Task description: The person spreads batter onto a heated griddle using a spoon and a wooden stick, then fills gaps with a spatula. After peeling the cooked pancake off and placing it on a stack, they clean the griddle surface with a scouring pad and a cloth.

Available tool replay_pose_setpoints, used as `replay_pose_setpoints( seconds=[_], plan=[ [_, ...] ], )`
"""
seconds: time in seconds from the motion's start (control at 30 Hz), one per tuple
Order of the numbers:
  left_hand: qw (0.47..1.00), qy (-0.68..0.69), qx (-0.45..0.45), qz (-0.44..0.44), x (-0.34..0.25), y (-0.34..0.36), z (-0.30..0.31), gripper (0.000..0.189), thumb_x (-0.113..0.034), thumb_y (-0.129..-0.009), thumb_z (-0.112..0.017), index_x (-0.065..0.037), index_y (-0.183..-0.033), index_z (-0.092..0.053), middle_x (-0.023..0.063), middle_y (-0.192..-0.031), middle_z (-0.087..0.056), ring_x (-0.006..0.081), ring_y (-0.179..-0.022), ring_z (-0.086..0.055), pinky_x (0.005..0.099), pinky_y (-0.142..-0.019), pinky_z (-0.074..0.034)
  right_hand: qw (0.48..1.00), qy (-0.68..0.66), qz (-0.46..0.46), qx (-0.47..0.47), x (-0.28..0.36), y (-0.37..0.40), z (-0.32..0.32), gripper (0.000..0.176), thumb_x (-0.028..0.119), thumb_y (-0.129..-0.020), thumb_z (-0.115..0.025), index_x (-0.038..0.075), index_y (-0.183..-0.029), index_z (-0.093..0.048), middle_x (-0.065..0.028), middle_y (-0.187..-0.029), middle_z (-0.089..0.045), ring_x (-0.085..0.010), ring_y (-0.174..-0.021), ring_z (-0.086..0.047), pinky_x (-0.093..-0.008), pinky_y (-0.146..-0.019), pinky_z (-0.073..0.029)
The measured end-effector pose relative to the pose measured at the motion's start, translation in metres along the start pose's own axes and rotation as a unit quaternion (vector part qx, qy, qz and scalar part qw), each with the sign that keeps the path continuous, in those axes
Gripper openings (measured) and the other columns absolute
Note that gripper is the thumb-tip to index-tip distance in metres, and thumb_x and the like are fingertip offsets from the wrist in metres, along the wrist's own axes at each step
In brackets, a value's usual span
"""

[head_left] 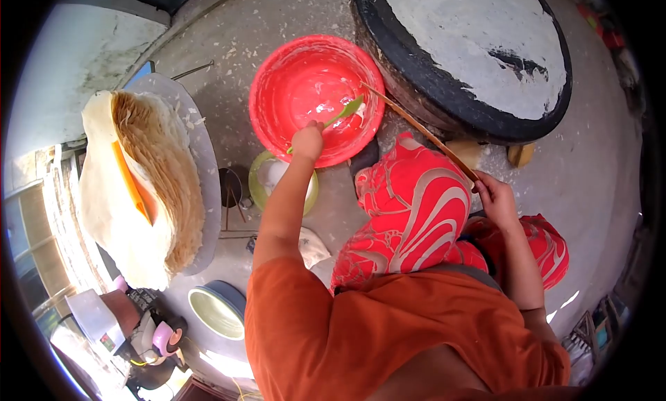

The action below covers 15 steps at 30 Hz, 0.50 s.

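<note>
My left hand [307, 140] is closed on the handle of a green spatula [345, 112], whose head lies inside a big red basin [284, 89] near its right side, by a bit of pale batter. In my right hand [494, 193] is one end of a long thin wooden stick [423, 130]; its far tip reaches over the basin's right rim. Wet streaks cover the basin's inside. Beyond the stick, a round black griddle [416, 68] bears a wide whitish sheet [479, 33] with a dark gap in it.
At the left, a tall folded stack of thin flatbreads [166, 186] rests on a round grey board [201, 151], with an orange strip [128, 179] on top. A green-rimmed bowl [312, 196] stands below the basin. Lower left are another bowl [218, 311] and assorted items.
</note>
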<state>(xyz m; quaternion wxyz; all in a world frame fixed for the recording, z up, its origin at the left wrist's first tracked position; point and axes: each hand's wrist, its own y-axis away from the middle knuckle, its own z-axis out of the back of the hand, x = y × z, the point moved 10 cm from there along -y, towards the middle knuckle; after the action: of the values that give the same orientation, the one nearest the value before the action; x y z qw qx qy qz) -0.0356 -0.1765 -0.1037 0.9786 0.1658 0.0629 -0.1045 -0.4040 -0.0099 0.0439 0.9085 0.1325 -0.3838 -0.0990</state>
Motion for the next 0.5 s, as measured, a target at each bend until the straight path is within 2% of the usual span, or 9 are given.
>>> replay_pose_setpoints(
  seconds=[0.13, 0.2, 0.27, 0.3, 0.37, 0.5],
  plan=[
    [0.998, -0.013, 0.011, -0.067, 0.009, 0.018, 0.011, 0.029, -0.007, -0.072, -0.048, -0.013, -0.096, -0.062, 0.0115, -0.092, -0.059, 0.0312, -0.079, -0.06, 0.0428, -0.067, -0.048, 1.0, -0.013, -0.01, -0.003, -0.003, 0.001, -0.001, 0.022, 0.01, -0.085, -0.051, 0.003, -0.105, -0.057, -0.0151, -0.069, -0.061, -0.0232, -0.064, -0.063, -0.0294, -0.059, -0.047],
    [0.999, 0.013, 0.018, -0.044, 0.021, 0.019, 0.017, 0.026, -0.009, -0.073, -0.048, -0.013, -0.093, -0.064, 0.013, -0.092, -0.061, 0.0316, -0.082, -0.06, 0.0419, -0.069, -0.048, 1.0, -0.01, -0.012, -0.003, -0.005, 0.002, -0.003, 0.022, 0.01, -0.085, -0.052, 0.003, -0.105, -0.057, -0.015, -0.069, -0.061, -0.0231, -0.064, -0.063, -0.0294, -0.059, -0.047],
    [0.987, 0.008, 0.133, 0.094, 0.052, 0.017, -0.002, 0.023, -0.01, -0.073, -0.049, -0.011, -0.089, -0.066, 0.0154, -0.093, -0.061, 0.0318, -0.087, -0.059, 0.0412, -0.072, -0.048, 1.0, -0.007, -0.011, -0.001, -0.004, 0.001, -0.004, 0.022, 0.01, -0.085, -0.052, 0.003, -0.105, -0.058, -0.0148, -0.069, -0.061, -0.023, -0.064, -0.063, -0.0293, -0.059, -0.047],
    [0.987, 0.007, 0.132, 0.094, 0.054, 0.013, -0.001, 0.023, -0.01, -0.073, -0.049, -0.011, -0.089, -0.066, 0.0154, -0.093, -0.061, 0.0318, -0.087, -0.059, 0.0412, -0.072, -0.048, 1.0, -0.005, -0.014, 0.002, -0.004, 0.0, -0.005, 0.022, 0.01, -0.085, -0.052, 0.004, -0.105, -0.058, -0.0146, -0.069, -0.061, -0.0231, -0.064, -0.063, -0.0293, -0.059, -0.047],
    [0.975, 0.007, 0.189, 0.119, 0.059, 0.008, -0.017, 0.023, -0.01, -0.076, -0.047, -0.007, -0.091, -0.064, 0.0179, -0.099, -0.06, 0.0309, -0.094, -0.058, 0.0406, -0.078, -0.047, 1.0, -0.002, -0.02, 0.004, -0.005, -0.001, -0.004, 0.022, 0.01, -0.084, -0.052, 0.004, -0.105, -0.058, -0.0145, -0.069, -0.061, -0.0232, -0.064, -0.063, -0.0293, -0.059, -0.047],
    [0.976, -0.013, 0.202, 0.085, 0.059, -0.026, -0.054, 0.024, -0.01, -0.077, -0.046, -0.006, -0.092, -0.064, 0.0176, -0.101, -0.06, 0.0312, -0.095, -0.057, 0.0396, -0.08, -0.047, 1.0, 0.01, -0.021, 0.01, -0.004, -0.003, -0.005, 0.022, 0.01, -0.084, -0.052, 0.006, -0.105, -0.058, -0.0143, -0.07, -0.061, -0.0238, -0.064, -0.063, -0.0297, -0.059, -0.047]
  ],
)
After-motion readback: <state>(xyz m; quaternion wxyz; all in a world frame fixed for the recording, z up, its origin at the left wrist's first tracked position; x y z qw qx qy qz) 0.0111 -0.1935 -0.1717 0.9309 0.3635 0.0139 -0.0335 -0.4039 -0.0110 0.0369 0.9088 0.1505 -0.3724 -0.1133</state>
